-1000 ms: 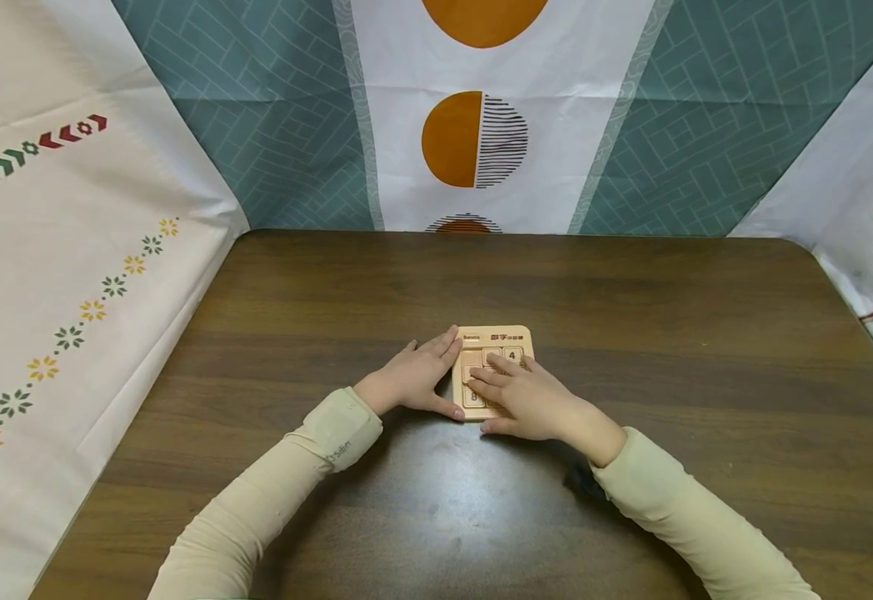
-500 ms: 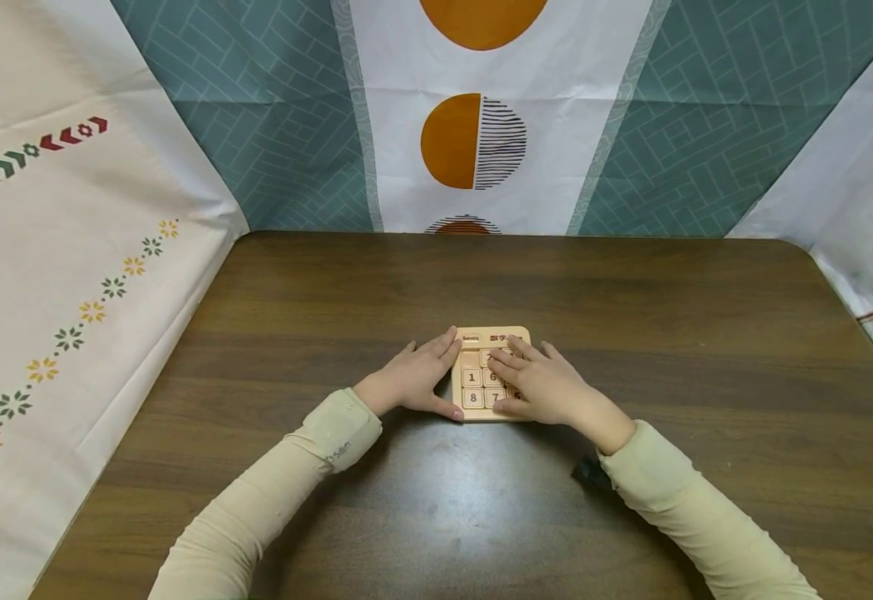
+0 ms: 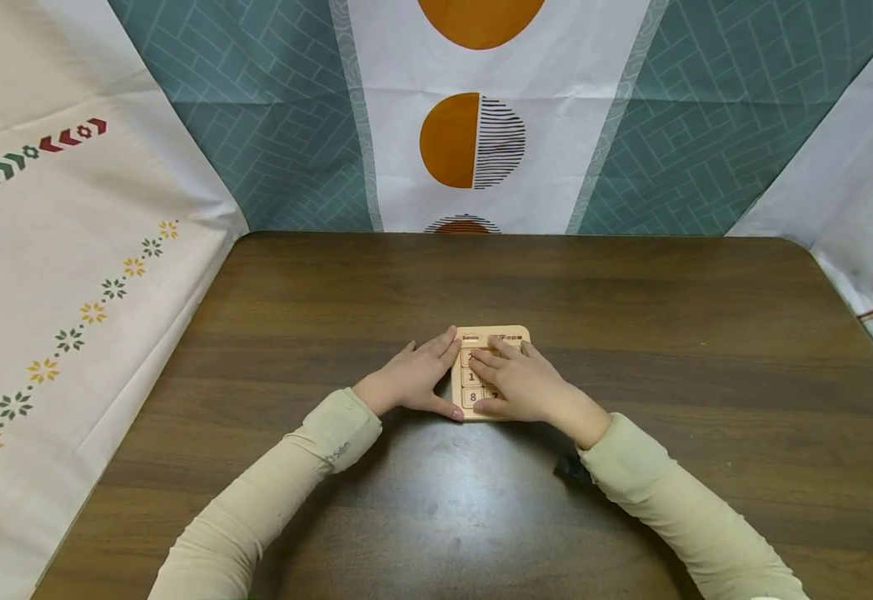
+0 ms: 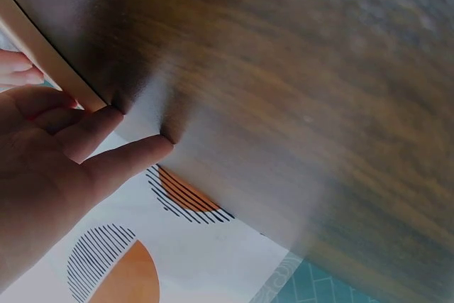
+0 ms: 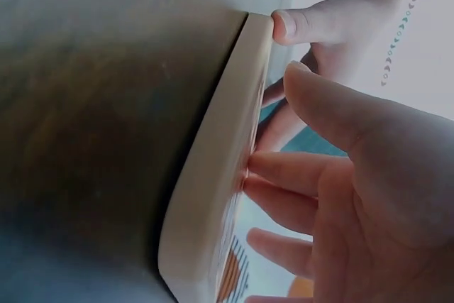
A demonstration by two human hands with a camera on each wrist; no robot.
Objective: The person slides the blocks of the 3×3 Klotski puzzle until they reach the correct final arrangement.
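Note:
A wooden number sliding puzzle (image 3: 521,330) lies flat on the brown table, with tiles 1, 8 and part of 7 showing. A tile partly under my fingers sits in its top left slot; other tiles are hidden by my hand. My left hand (image 3: 412,377) rests against the puzzle's left side, thumb at the near corner and straight fingers by the far one. Over the tiles lies my right hand (image 3: 532,388), fingers spread. In the right wrist view, fingertips (image 5: 257,163) touch the top face of the board (image 5: 206,175). The left wrist view shows the board's edge (image 4: 60,65) beside the left fingers.
The brown table (image 3: 331,283) surrounds the puzzle. A teal and white cloth (image 3: 556,167) hangs behind the far edge, and a white patterned cloth (image 3: 92,250) at the left. A small black object (image 3: 571,468) shows under the right wrist.
The right hand first shifted right and away from me, then back left. A tile has slid left into the top left slot, which was bare half a second ago. The left hand has stayed put.

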